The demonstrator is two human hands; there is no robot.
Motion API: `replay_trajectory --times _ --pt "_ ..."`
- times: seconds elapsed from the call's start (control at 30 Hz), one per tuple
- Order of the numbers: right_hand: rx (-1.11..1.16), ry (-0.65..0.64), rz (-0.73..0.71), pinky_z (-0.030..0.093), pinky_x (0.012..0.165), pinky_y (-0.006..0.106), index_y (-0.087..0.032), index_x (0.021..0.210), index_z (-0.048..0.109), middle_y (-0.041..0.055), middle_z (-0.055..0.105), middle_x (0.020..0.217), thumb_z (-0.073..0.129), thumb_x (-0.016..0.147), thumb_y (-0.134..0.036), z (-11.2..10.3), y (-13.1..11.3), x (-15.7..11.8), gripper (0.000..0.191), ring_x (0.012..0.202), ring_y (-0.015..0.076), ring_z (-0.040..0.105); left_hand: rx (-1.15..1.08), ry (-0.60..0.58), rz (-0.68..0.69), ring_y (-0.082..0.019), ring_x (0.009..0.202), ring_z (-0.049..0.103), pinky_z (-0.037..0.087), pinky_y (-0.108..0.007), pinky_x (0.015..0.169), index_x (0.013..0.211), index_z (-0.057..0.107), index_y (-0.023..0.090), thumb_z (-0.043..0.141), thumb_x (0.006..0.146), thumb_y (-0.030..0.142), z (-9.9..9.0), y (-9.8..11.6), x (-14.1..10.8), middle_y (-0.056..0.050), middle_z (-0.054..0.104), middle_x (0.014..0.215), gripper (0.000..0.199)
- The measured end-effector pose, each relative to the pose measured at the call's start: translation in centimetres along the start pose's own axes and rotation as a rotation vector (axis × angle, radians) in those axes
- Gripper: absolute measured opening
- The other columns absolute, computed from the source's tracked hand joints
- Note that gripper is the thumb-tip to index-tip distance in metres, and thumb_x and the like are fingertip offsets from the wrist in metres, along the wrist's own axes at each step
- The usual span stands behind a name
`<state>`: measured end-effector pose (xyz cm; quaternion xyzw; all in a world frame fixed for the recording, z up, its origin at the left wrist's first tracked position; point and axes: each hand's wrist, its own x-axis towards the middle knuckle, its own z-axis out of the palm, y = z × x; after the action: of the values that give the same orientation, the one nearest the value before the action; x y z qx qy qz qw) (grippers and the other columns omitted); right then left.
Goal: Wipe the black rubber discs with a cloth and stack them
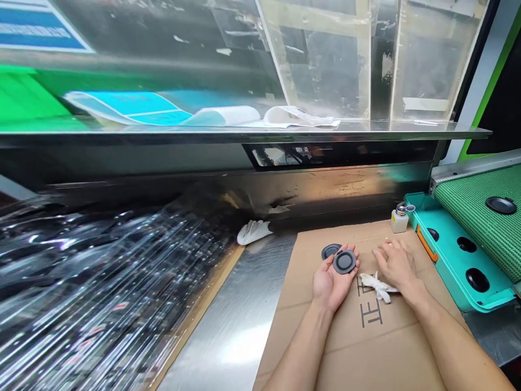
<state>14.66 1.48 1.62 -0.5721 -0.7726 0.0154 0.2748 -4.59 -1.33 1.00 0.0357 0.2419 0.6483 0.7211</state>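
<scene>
My left hand (pixel 332 282) is turned palm up, its thumb and fingers around the edge of a dark grey round lid (pixel 344 262) with a raised inner ring. Just behind it, a second dark round lid (pixel 329 251) lies on the cardboard sheet (pixel 309 347). Over to the right, my right hand (pixel 396 264) hovers palm down, fingers loosely bent and apart, with nothing visible in them. A crumpled white cloth or tissue (pixel 380 288) lies between my hands, beside printed black marks.
A teal tray (pixel 451 266) with several black lids stands right of the cardboard. Above it, a green conveyor belt (pixel 480 201) carries another lid. A small white pump bottle (pixel 399 218) and a white glove (pixel 254 232) stand behind. Stacked clear plastic packaging (pixel 101 293) fills the left, below a metal shelf (pixel 203 136).
</scene>
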Motion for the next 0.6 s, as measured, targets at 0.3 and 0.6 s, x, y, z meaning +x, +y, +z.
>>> replay_trajectory --times 0.3,0.6 --pt "0.170 -0.069 0.002 0.043 0.091 0.036 -0.019 0.119 0.067 0.0122 0.067 0.106 0.058 0.094 -0.032 1.2 -1.6 -0.4 0.029 0.101 0.0256 0.057 0.014 0.047 0.082 -0.031 0.111 0.066 0.055 -0.047 0.096 0.109 0.066 0.006 0.050 0.083 0.015 0.3 -1.4 0.5 -0.023 0.066 0.123 0.032" --pt "0.042 -0.109 -0.047 0.045 0.092 0.039 -0.021 0.129 0.065 0.0146 0.062 0.122 0.049 0.099 -0.031 1.6 -6.7 -2.1 0.036 0.106 0.0276 0.052 0.005 -0.065 -0.004 -0.026 0.121 0.062 0.046 -0.044 0.110 0.115 0.065 0.012 0.045 0.098 0.027 0.3 -1.9 0.1 -0.015 0.068 0.124 0.031"
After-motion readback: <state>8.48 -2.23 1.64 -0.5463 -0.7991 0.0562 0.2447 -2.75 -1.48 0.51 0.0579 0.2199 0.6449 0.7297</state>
